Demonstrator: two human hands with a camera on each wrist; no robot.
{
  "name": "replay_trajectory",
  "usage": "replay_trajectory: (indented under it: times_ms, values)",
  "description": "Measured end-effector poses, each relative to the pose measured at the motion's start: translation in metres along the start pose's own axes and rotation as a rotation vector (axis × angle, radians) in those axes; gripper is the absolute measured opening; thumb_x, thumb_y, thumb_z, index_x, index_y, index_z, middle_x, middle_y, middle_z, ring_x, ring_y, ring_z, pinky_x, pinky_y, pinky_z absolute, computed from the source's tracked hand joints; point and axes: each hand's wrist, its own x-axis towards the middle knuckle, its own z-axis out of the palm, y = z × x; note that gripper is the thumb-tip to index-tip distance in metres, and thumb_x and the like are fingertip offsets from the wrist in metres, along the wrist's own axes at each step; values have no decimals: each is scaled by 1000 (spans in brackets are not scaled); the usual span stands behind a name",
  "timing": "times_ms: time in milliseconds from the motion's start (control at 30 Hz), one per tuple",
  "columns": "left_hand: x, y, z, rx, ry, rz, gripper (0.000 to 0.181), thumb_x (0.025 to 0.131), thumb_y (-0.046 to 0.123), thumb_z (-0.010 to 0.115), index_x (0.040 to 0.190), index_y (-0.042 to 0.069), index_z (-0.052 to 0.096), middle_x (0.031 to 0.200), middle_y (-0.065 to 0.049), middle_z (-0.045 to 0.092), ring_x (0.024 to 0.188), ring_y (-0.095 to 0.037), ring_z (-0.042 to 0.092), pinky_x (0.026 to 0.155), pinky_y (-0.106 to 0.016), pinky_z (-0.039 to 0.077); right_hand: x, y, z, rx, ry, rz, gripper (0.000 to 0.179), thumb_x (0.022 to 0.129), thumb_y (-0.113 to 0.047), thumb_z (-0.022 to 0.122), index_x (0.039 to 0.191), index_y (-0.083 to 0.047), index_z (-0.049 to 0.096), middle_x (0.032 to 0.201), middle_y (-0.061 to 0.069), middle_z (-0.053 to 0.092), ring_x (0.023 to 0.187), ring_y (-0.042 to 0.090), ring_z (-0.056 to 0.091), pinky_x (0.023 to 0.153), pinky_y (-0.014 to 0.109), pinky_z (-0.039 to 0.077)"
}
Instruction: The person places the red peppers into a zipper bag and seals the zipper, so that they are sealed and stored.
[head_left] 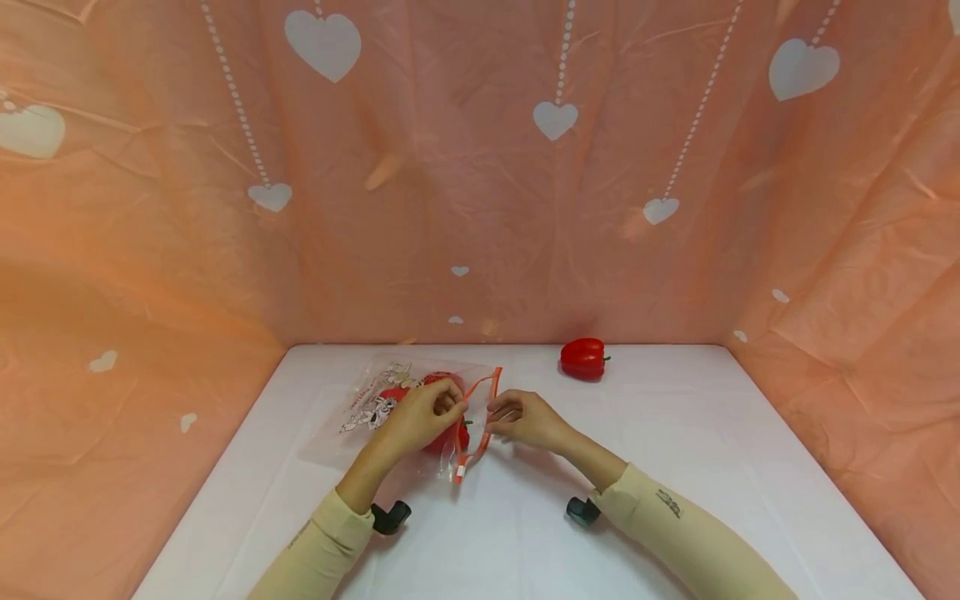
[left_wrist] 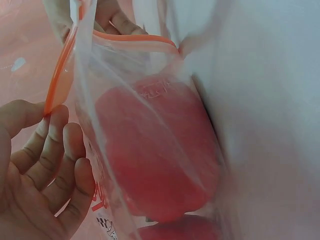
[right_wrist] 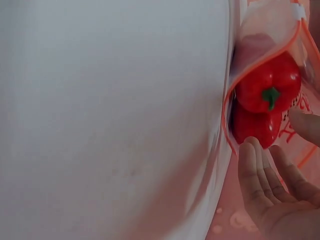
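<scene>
left grip: pinching orange rim | right grip: fingers loosely extended at bag mouth | clear bag: centre-left on surface, two red peppers inside | third pepper: apart, near far edge

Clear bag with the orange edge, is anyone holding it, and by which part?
Yes: the left hand pinches the bag by its orange edge. The right hand, at the edge's other side, appears to grip nothing.
</scene>
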Motion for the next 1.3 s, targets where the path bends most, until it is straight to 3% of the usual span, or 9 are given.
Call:
replay_trajectory:
  times_ms: [433, 767, 1300]
  values:
    - [-2, 1, 3, -8, -6, -14, 8, 103, 21, 74, 99, 18, 69, 87, 8, 67, 80, -10, 61, 75, -33, 52, -14, 18, -35, -144, 72, -52, 36, 95, -12, 83, 123, 5, 70, 109, 11, 76, 98, 24, 74, 90, 35, 61]
    - [-1, 1, 2, -2, -7, -7, 9, 103, 23, 74, 99, 18, 69, 88, 8, 68, 80, -9, 61, 76, -33, 52, -25, 29, -64, -182, 175, -37, 41, 94, -10, 83, 127, 6, 66, 116, 21, 74, 104, 30, 73, 95, 44, 61]
    - [-1, 1, 3, -7, 1, -19, 8, 102, 21, 76, 99, 18, 69, 87, 8, 68, 80, -9, 61, 77, -33, 53, -31, 38, -111, -274, 315, -118, 44, 93, -9, 84, 128, 10, 64, 119, 31, 72, 107, 42, 72, 98, 56, 58]
